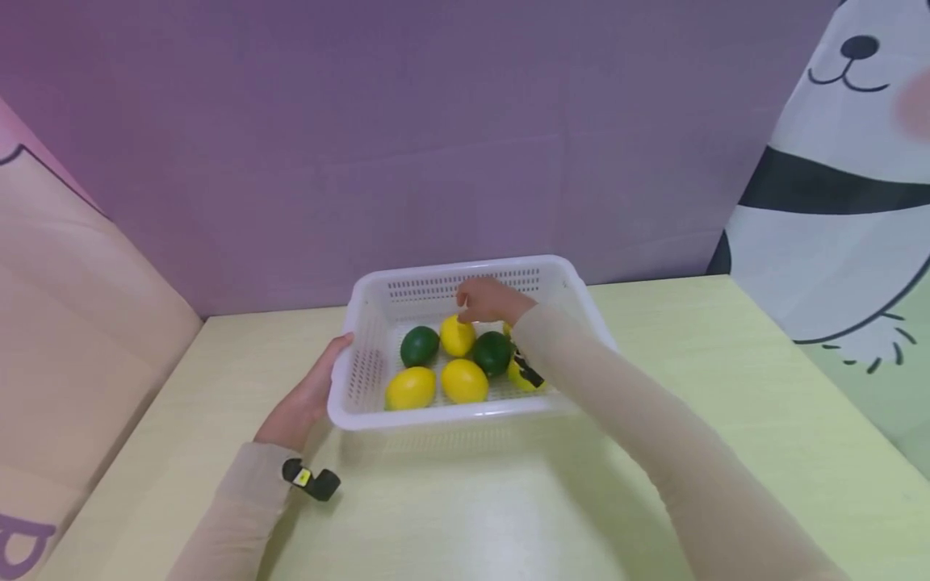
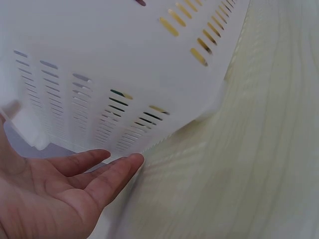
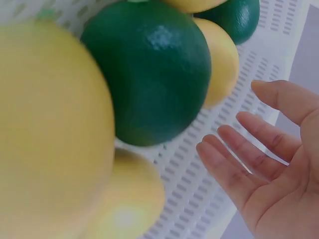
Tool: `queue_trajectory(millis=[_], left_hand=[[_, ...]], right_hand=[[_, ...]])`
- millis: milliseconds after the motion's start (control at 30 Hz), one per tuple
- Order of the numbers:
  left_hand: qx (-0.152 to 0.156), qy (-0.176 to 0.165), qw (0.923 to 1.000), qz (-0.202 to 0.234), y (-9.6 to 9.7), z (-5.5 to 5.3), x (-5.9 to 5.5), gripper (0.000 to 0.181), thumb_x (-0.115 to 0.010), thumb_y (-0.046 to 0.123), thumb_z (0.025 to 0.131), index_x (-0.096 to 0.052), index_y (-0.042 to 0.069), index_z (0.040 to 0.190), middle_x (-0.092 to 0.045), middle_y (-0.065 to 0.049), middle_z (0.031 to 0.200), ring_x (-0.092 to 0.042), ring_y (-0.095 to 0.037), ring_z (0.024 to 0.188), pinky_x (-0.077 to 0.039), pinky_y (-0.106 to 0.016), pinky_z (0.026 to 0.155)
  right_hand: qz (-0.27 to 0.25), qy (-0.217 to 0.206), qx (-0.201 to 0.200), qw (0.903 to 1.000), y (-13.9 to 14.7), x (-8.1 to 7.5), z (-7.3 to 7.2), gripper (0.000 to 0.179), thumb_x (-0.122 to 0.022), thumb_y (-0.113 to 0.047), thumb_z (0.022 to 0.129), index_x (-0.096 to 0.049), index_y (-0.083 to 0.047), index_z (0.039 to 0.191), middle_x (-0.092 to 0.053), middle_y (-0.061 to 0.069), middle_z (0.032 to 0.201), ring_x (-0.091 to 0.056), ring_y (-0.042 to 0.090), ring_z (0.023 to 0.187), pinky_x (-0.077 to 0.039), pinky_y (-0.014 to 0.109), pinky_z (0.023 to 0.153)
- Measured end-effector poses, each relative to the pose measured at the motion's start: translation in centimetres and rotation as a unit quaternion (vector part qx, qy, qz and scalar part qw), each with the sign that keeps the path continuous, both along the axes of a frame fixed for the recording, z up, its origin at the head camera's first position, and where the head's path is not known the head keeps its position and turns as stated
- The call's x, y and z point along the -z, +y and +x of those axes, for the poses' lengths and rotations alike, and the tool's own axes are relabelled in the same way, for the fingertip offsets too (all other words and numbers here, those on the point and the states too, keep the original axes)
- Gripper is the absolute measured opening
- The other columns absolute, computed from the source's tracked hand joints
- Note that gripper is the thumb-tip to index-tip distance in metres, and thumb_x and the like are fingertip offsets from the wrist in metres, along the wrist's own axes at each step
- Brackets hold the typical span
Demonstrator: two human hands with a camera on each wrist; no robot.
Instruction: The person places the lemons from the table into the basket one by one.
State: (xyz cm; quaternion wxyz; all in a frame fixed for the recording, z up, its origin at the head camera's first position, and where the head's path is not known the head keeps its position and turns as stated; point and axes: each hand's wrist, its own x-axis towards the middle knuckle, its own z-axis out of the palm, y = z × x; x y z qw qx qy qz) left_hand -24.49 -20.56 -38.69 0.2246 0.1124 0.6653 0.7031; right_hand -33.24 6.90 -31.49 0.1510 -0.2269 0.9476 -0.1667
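Note:
A white plastic basket with slotted walls stands on the table, holding several yellow lemons and two dark green limes. At the basket's left side, my left hand holds it, thumb at the rim; in the left wrist view its fingers lie along the slotted outer wall. My right hand reaches inside over the far part, beside the rear lemon. In the right wrist view its fingers are loosely spread, with nothing between them. The right forearm partly covers the fruit at the right.
The pale wooden table extends around the basket. A purple backdrop rises directly behind it, with a printed panda figure on the right panel. A pale printed panel borders the left edge.

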Motion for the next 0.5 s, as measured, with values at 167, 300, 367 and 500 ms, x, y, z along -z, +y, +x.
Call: queue_trajectory(millis=[167, 300, 367, 500], left_hand=[[0.005, 0.006, 1.0, 0.0, 0.0, -0.1, -0.1, 0.07, -0.012, 0.054, 0.097, 0.004, 0.013, 0.151, -0.017, -0.034, 0.146, -0.024, -0.051, 0.132, -0.041, -0.056, 0.096], [0.006, 0.005, 1.0, -0.005, -0.1, 0.0, 0.0, 0.07, -0.012, 0.054, 0.097, 0.005, 0.013, 0.151, -0.017, -0.034, 0.146, -0.026, -0.05, 0.131, -0.041, -0.055, 0.096], [0.005, 0.002, 0.9999, -0.009, -0.2, -0.1, 0.0, 0.071, -0.013, 0.055, 0.097, 0.004, 0.013, 0.151, -0.017, -0.033, 0.146, -0.03, -0.048, 0.13, -0.042, -0.054, 0.096], [0.009, -0.002, 0.9999, -0.015, -0.6, -0.2, 0.1, 0.072, -0.013, 0.055, 0.097, 0.002, 0.01, 0.151, -0.019, -0.035, 0.144, -0.038, -0.042, 0.127, -0.042, -0.053, 0.097]], right_hand=[[-0.004, 0.012, -0.006, 0.9999, 1.3, -1.1, 0.1, 0.031, -0.062, -0.02, 0.09, -0.06, -0.002, 0.116, -0.058, 0.013, 0.115, -0.051, 0.026, 0.102, -0.044, 0.037, 0.093], [-0.001, 0.02, -0.007, 0.9998, 2.2, -1.8, -0.1, 0.031, -0.063, -0.019, 0.09, -0.061, -0.001, 0.115, -0.059, 0.013, 0.114, -0.052, 0.026, 0.102, -0.045, 0.037, 0.092], [0.0, 0.019, -0.002, 0.9998, 2.6, -2.0, -0.2, 0.032, -0.063, -0.02, 0.089, -0.061, -0.001, 0.115, -0.06, 0.013, 0.113, -0.053, 0.025, 0.101, -0.046, 0.037, 0.092], [-0.008, 0.014, 0.004, 0.9999, 3.5, -2.5, -0.4, 0.032, -0.062, -0.02, 0.09, -0.06, -0.002, 0.115, -0.06, 0.013, 0.114, -0.053, 0.026, 0.103, -0.046, 0.038, 0.093]])
